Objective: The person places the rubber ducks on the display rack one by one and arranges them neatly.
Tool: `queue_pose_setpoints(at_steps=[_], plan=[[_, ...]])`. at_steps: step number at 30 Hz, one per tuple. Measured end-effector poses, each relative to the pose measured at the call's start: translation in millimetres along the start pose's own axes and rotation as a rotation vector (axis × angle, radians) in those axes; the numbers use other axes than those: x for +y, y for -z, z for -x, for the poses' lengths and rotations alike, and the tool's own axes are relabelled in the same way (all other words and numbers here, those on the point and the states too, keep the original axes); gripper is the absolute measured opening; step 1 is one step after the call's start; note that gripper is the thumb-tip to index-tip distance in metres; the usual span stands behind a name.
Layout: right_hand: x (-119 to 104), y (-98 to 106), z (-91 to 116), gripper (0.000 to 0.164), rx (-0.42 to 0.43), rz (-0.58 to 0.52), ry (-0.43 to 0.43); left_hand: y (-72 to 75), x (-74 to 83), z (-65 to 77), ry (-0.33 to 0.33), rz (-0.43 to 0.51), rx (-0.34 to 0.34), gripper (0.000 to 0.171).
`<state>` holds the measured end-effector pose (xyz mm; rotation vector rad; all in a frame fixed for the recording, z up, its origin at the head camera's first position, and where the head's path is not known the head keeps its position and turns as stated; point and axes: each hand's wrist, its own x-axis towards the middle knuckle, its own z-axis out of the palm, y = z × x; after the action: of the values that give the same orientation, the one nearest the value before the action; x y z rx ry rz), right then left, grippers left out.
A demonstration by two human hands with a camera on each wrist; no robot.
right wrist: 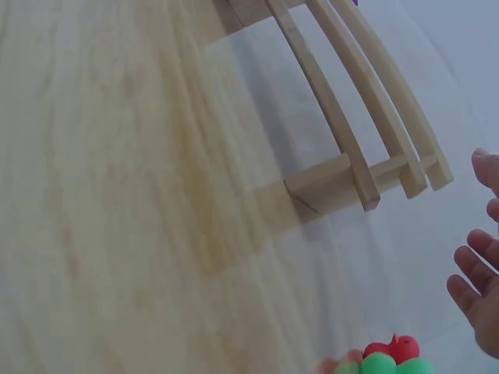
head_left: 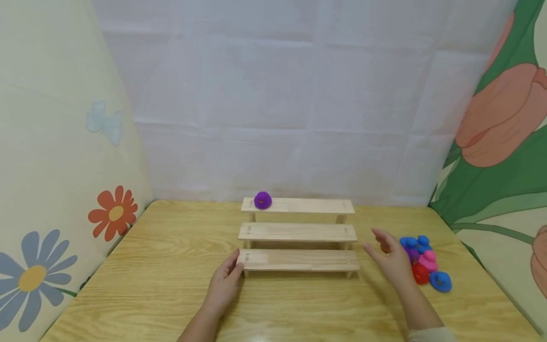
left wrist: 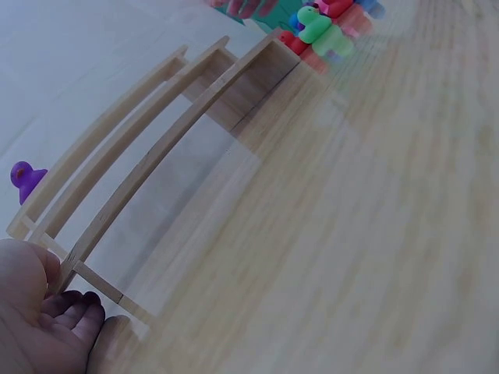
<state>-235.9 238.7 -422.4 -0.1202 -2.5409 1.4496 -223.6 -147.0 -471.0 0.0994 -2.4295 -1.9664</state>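
A three-step wooden shelf (head_left: 299, 260) stands on the table. On the left end of its top step sits a purple rubber duck (head_left: 262, 200), also seen in the left wrist view. My left hand (head_left: 224, 280) holds the left end of the lowest step, thumb and fingers about its edge. My right hand (head_left: 391, 259) is in the air right of the shelf, holding nothing, thumb and fingers apart. Beside it lies a group of small rubber ducks: a pink one (head_left: 429, 261), a red one (head_left: 420, 274) and several blue ones. A green duck (left wrist: 315, 26) shows in the left wrist view.
The wood-grain table (head_left: 171, 266) extends around the shelf. A white cloth (head_left: 273, 95) hangs behind it. Flower-printed panels stand at the left (head_left: 55, 166) and right (head_left: 500, 190) sides.
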Motion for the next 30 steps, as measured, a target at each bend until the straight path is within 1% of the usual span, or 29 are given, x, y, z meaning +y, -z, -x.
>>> queue_pose_setpoints(at_steps=[4, 8, 11, 14, 18, 22, 30], plan=[[8, 6, 4, 0.065, -0.002, 0.026, -0.06, -0.3, -0.1, 0.1, 0.001, -0.004, 0.001, 0.051], [16, 12, 8, 0.066, 0.016, 0.037, -0.052, -0.4, -0.3, -0.3, 0.003, -0.008, -0.001, 0.051], [22, 17, 11, 0.061, 0.048, 0.048, -0.029, 0.0, -0.4, -0.7, 0.006, -0.011, -0.002, 0.051], [25, 23, 15, 0.06, 0.065, 0.045, -0.045, 0.8, -0.5, -1.0, 0.01, -0.015, -0.002, 0.052], [31, 32, 20, 0.065, 0.041, 0.051, -0.106, 1.8, -0.7, -1.7, 0.012, -0.017, -0.004, 0.052], [37, 40, 23, 0.068, 0.025, 0.073, -0.15, 2.1, -0.9, -2.1, 0.009, -0.02, -0.006, 0.052], [45, 49, 29, 0.071, 0.035, 0.086, -0.188, 1.2, -0.6, -1.7, 0.013, -0.011, -0.008, 0.052]])
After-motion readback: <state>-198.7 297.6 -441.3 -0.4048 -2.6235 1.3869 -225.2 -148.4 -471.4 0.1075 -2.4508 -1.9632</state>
